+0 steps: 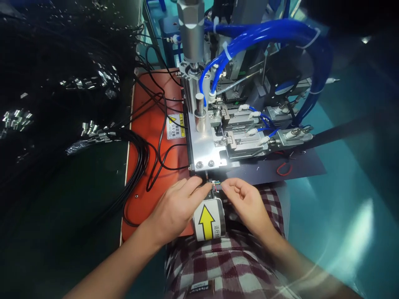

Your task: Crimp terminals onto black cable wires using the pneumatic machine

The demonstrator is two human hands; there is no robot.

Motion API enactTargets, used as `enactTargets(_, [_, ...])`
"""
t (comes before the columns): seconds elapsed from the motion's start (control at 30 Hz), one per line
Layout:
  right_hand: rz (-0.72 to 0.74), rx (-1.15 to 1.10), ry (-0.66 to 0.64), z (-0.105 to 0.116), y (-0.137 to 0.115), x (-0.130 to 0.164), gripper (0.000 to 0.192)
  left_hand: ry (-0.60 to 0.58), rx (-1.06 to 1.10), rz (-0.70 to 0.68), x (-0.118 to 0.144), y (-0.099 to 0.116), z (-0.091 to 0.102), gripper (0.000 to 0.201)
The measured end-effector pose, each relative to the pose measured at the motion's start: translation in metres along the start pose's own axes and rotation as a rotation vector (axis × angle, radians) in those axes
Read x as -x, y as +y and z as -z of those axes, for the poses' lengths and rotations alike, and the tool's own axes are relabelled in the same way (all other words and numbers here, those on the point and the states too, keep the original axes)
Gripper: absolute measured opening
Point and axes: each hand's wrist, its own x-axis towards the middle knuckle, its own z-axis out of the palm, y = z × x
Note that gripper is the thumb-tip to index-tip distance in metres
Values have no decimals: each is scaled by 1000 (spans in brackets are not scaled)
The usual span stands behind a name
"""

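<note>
At the front edge of the machine, the stripped cable end (215, 182) with its thin coloured wires sits between both hands, just under the metal plate (202, 145) and above the cylinder with the yellow arrow label (208, 222).

Left hand (176, 207): thumb and forefinger pinched on the black cable right behind the wires. Right hand (245, 201): fingers curled in, tips close to the wires; can't tell whether they actually grip a strand.

Risks as I see them:
- Wires are fine and splayed. A slightly off-line feed could bend or cross one.
- Fingers are very near the plate edge and the clamp blocks (237, 133). If the air cylinder (190, 37) cycles, likely pinch.
- Loose black cables (140, 158) loop over the orange mat (149, 124), touching the working cable's run. A snag could tug the end out of the left pinch.
- Small red wire loop (283, 169) and offcuts lie on the dark tabletop (305, 166) beside the blocks; could foul them.
</note>
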Motion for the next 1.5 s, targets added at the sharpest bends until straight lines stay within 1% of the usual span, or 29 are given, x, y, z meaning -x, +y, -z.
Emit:
enactTargets(0.1, [10, 42, -26, -4, -1, 4, 29, 8, 2, 4, 0, 0, 0, 29])
enactTargets(0.17, [43, 117, -19, -5, 1, 4, 27, -5, 18, 8, 0, 0, 0, 29])
enactTargets(0.23, [146, 262, 20, -4, 4, 4, 22, -11, 31, 5, 0, -1, -1, 28])
enactTargets(0.37, [441, 573, 99, 0, 0, 5, 12, 5, 37, -2, -2, 0, 0, 24])
enactTargets(0.43, [530, 638, 106, 2, -4, 5, 10, 8, 31, 4, -3, 0, 1, 24])
enactTargets(0.47, [533, 633, 97, 2, -6, 4, 9, 9, 25, 7, -3, 0, 2, 24])
enactTargets(0.53, [458, 536, 47, 2, -7, 1, 11, 10, 9, 5, -3, 0, 2, 25])
enactTargets(0.63, [262, 260, -72, 3, -3, -5, 15, -4, -11, 0, -2, 0, 2, 25])
enactTargets(0.7, [157, 114, -130, 4, 0, -9, 18, -26, -26, 3, -2, 0, 3, 26])
enactTargets(0.8, [57, 36, -187, 6, 3, -11, 23, -72, -111, 58, -2, 6, 7, 27])
enactTargets(0.9, [45, 11, -191, 6, 2, -11, 28, -171, -189, 186, -1, 18, 12, 29])
enactTargets(0.97, [73, 10, -152, 3, 2, -12, 29, -237, -165, 261, 0, 26, 12, 38])
enactTargets(1.0, [90, 9, -132, 1, 1, -12, 29, -249, -136, 286, 1, 29, 11, 41])
enactTargets(1.03, [99, -1, -117, -1, 1, -13, 27, -240, -102, 303, 1, 31, 9, 41])
enactTargets(1.1, [85, -68, -110, -5, 0, -14, 25, -174, -35, 314, 0, 32, 6, 38])
enactTargets(1.2, [-30, -235, -161, -9, -1, -17, 26, -62, 47, 302, -1, 29, 1, 33])
enactTargets(1.27, [-81, -292, -190, -9, 0, -18, 28, -25, 82, 296, -1, 25, -1, 32])
enactTargets(1.43, [-8, -286, -167, -8, 7, -18, 26, -40, 112, 297, 3, 21, -4, 37])
enactTargets(1.5, [-22, -313, -176, -8, 8, -18, 27, -57, 92, 302, 4, 23, -6, 37])
